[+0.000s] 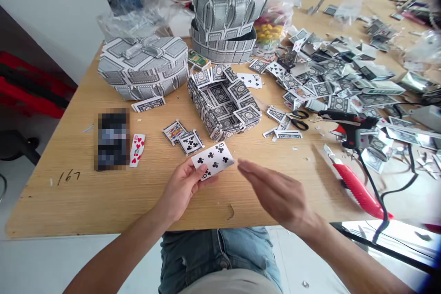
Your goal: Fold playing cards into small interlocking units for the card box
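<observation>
My left hand [182, 186] pinches the lower left part of a six of clubs card [216, 161], face up and tilted, above the front of the table. Just beyond the card's right end is my right hand [275, 188], its fingers stretched out together and slightly blurred, with nothing visible in them. Behind the card stands an open box woven from folded cards [223, 103]. To its left lie two folded cards, a face card [174, 131] and a clubs card [190, 142].
Lidded card box [144, 66] at the back left, stacked card boxes [227, 11] at the back. Black scissors [298, 120], a glue gun [349, 126] with its cable and a red-handled tool [358, 188] lie right. Folded cards [330, 73] heap behind them. A phone-like blurred object [112, 140] lies left.
</observation>
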A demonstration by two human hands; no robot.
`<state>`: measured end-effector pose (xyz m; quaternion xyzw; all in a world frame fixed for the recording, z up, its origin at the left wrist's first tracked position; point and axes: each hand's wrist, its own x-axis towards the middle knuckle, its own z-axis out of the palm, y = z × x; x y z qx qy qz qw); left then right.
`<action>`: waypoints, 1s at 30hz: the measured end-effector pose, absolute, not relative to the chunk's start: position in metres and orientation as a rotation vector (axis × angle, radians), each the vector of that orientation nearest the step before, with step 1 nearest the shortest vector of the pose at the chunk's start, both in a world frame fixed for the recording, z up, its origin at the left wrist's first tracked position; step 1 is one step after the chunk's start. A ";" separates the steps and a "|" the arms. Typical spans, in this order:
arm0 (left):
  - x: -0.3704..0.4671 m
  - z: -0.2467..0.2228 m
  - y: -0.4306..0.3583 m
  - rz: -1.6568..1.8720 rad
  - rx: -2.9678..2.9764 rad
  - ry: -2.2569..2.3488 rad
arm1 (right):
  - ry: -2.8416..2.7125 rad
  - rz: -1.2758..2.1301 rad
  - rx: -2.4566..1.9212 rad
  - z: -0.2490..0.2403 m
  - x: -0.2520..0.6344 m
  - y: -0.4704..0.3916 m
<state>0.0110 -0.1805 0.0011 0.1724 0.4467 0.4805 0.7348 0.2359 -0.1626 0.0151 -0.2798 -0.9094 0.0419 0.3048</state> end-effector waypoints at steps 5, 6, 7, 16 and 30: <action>0.025 -0.005 -0.187 1.143 0.461 1.061 | -1.945 0.272 -1.324 0.021 0.217 -0.171; 0.030 -0.005 -0.190 1.158 0.480 1.062 | -1.954 0.203 -1.316 0.018 0.212 -0.173; 0.035 -0.005 -0.192 1.164 0.498 1.061 | -1.988 0.119 -1.273 0.014 0.208 -0.175; 0.057 0.003 -0.205 1.190 0.350 1.029 | -2.210 0.096 -1.113 -0.007 0.190 -0.196; 0.044 0.002 -0.199 0.893 0.661 1.096 | -1.578 1.246 -1.497 0.008 0.222 -0.175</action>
